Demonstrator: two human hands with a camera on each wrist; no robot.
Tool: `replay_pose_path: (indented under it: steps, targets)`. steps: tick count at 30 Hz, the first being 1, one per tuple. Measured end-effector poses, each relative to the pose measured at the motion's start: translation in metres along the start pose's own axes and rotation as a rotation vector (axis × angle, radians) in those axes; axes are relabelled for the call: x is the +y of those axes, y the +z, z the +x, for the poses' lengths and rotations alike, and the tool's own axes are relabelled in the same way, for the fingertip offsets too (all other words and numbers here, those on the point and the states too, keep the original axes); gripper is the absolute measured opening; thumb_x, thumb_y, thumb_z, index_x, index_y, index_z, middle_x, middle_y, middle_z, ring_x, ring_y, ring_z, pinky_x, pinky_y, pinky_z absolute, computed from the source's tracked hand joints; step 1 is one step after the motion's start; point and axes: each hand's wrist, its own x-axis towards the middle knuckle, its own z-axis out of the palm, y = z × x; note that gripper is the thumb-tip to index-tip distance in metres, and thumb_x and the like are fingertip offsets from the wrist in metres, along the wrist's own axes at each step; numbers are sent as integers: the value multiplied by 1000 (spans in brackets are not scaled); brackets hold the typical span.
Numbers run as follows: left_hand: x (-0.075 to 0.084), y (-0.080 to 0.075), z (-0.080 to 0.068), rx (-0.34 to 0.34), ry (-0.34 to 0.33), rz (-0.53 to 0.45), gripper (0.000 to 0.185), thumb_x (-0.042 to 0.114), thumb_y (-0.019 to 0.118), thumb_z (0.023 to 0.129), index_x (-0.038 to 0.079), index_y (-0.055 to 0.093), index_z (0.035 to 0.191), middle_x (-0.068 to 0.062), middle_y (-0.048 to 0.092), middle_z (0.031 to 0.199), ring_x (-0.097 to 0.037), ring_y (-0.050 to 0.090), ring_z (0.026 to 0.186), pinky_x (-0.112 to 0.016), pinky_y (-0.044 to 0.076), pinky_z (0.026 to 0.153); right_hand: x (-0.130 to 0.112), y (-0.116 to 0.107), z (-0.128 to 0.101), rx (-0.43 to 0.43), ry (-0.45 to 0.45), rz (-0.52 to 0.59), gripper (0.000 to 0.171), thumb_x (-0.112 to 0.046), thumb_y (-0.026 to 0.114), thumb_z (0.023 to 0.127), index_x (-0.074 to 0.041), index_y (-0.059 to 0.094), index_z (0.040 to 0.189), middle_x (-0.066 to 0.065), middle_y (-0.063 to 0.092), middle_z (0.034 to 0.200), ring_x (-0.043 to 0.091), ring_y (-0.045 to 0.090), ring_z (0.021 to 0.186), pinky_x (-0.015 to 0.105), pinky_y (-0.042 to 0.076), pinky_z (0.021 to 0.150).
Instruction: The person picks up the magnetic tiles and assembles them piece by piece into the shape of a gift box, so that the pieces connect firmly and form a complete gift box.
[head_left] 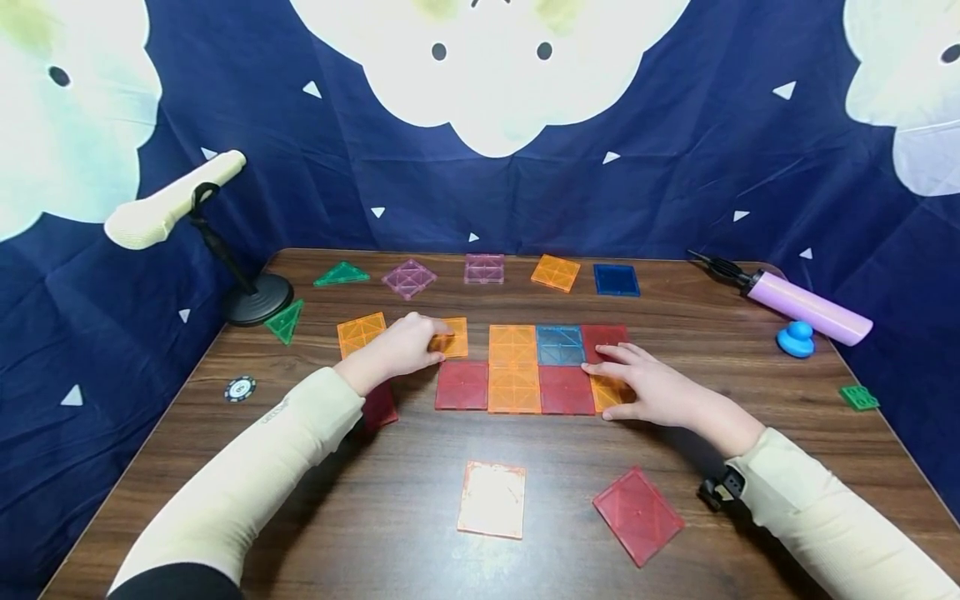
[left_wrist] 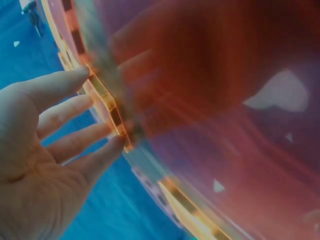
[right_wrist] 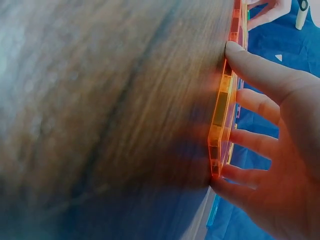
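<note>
My left hand [head_left: 405, 343] pinches an orange magnetic tile [head_left: 454, 337] at its left side, the tile standing just above a red tile [head_left: 462, 386]. In the left wrist view, thumb and fingertips meet the edge of that tile. My right hand [head_left: 656, 387] rests with spread, fairly straight fingers over the right end of the tile block, on an orange tile [right_wrist: 220, 115] and the red tile [head_left: 603, 335] behind it. Within the block are two more orange tiles [head_left: 513, 389], a blue tile [head_left: 560, 345] and a red tile [head_left: 567, 390].
An orange tile [head_left: 362, 333] and a partly hidden red tile [head_left: 380, 407] lie by my left forearm. Nearer me are a glaring pale tile [head_left: 492, 498] and a red tile [head_left: 638, 516]. Several tiles line the back; a stand [head_left: 257, 298] is left, a purple pump [head_left: 810, 307] right.
</note>
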Motion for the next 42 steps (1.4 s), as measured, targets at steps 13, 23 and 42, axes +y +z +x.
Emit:
replay_pose_path:
  steps: [13,23,42]
  targets:
    - [32,7,16,-108,-15,-34,47,25,69,95,-7,65,129,-21,70,110,-32,64,108,-44,51,96,2,3,1,19,-17,7,65,-34,82,87,-9,60,143,28,42,152,56,32,138,72,30,106]
    - [64,17,7,-212,54,-52,77,44,78,88,8,51,150,-29,35,157,-52,32,143,-58,30,115,-2,-18,25,-98,42,25,45,-34,76,93,-10,68,129,24,52,137,46,45,122,64,40,101]
    - [71,19,5,-208,27,-67,76,41,82,83,9,56,147,-26,37,157,-51,32,143,-56,30,115,51,-25,155,-129,232,-53,53,-10,49,107,2,35,157,26,22,164,42,23,149,53,23,119]
